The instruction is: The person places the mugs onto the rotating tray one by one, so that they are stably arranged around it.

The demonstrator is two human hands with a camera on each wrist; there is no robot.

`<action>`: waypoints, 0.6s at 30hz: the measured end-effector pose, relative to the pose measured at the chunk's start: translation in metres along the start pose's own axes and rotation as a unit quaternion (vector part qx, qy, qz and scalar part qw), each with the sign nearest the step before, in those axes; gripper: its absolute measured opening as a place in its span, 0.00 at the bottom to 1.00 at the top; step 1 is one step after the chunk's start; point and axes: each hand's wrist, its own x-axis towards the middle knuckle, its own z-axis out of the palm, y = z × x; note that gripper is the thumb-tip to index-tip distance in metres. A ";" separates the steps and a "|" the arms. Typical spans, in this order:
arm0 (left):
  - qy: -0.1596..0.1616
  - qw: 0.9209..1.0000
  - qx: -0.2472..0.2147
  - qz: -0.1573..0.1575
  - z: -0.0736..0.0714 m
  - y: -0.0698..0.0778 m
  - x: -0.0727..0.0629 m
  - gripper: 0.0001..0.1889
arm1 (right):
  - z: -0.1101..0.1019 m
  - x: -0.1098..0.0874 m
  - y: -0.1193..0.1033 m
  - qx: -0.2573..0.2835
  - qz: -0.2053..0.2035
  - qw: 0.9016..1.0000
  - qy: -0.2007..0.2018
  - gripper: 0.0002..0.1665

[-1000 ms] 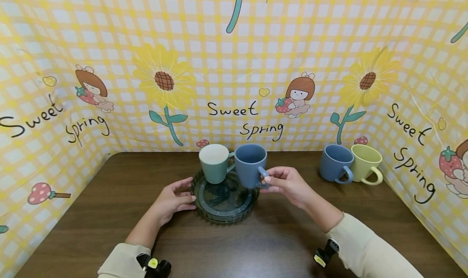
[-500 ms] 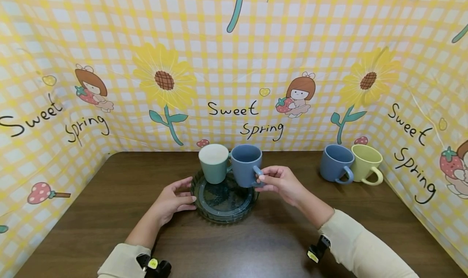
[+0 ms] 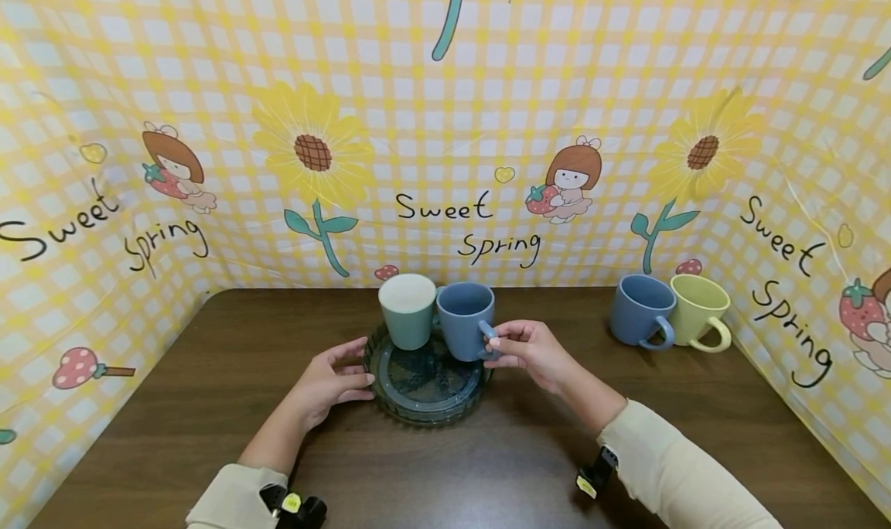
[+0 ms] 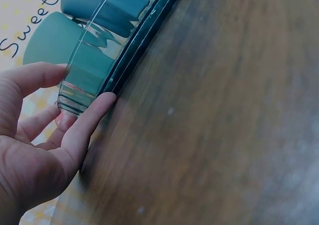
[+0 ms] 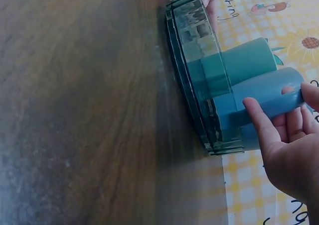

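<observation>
A round dark-tinted glass tray (image 3: 431, 413) with a raised ribbed wall lies on the table. My left hand (image 3: 322, 380) holds its left side, fingers spread along rim and base (image 4: 45, 145). A green mug (image 3: 407, 319) stands upright at the tray's back left, its inside pale. Right of it is a blue mug (image 3: 465, 332), upright, its lower part behind the tray's clear wall in the right wrist view (image 5: 234, 105). My right hand (image 3: 532, 353) pinches the blue mug's handle. Whether that mug's base rests on the tray is unclear.
Another blue mug (image 3: 639, 312) and a yellow mug (image 3: 698, 308) stand side by side at the back right of the brown wooden table (image 3: 445, 482). A yellow checked cloth (image 3: 445, 127) hangs behind and along both sides.
My right hand has brought the blue mug left, close beside the green mug, then slightly down and nearer. My left hand and the tray have stayed in place.
</observation>
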 end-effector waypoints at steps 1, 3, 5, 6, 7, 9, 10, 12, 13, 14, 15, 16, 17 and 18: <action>0.000 1.000 0.000 0.000 0.000 0.000 0.000 0.39 | -0.001 0.001 0.001 -0.002 0.000 1.000 -0.002 0.06; 0.000 1.000 -0.001 -0.002 0.000 0.000 0.000 0.39 | -0.002 0.002 0.002 -0.004 0.002 1.000 -0.001 0.06; 0.000 1.000 -0.002 -0.003 0.000 0.000 0.000 0.39 | -0.004 0.004 0.001 -0.011 0.007 1.000 0.000 0.07; -0.001 1.000 -0.002 -0.003 -0.001 0.001 0.000 0.39 | -0.004 0.004 0.000 -0.014 0.011 1.000 0.003 0.07; -0.001 1.000 -0.002 -0.004 -0.001 0.001 0.001 0.39 | -0.004 0.004 -0.001 -0.020 0.015 1.000 0.006 0.07; -0.002 1.000 -0.003 -0.003 -0.001 0.002 0.001 0.39 | -0.004 0.004 -0.004 -0.034 0.022 0.999 0.010 0.09; -0.003 1.000 -0.002 -0.003 -0.001 0.002 0.001 0.40 | -0.004 0.004 -0.006 -0.041 0.026 0.999 0.013 0.11; -0.003 1.000 -0.003 -0.003 0.000 0.002 0.001 0.40 | -0.004 0.004 -0.008 -0.051 0.032 0.998 0.020 0.13; -0.003 1.000 -0.003 -0.003 0.000 0.002 0.001 0.40 | -0.004 0.004 -0.008 -0.051 0.034 0.998 0.021 0.13; -0.003 1.000 -0.003 -0.003 0.000 0.002 0.001 0.40 | -0.003 0.003 -0.007 -0.048 0.036 0.998 0.023 0.14; -0.003 1.000 -0.003 -0.003 0.000 0.002 0.001 0.40 | -0.003 0.003 -0.007 -0.043 0.038 0.998 0.024 0.14; -0.003 1.000 -0.004 -0.003 0.000 0.001 0.000 0.40 | -0.002 0.003 -0.006 -0.037 0.039 0.998 0.025 0.15; -0.002 1.000 -0.004 -0.003 0.001 0.001 0.000 0.40 | -0.002 0.003 -0.005 -0.031 0.040 0.998 0.026 0.15; -0.002 1.000 -0.005 -0.003 0.001 0.001 0.000 0.40 | -0.001 0.003 -0.003 -0.026 0.041 0.998 0.027 0.15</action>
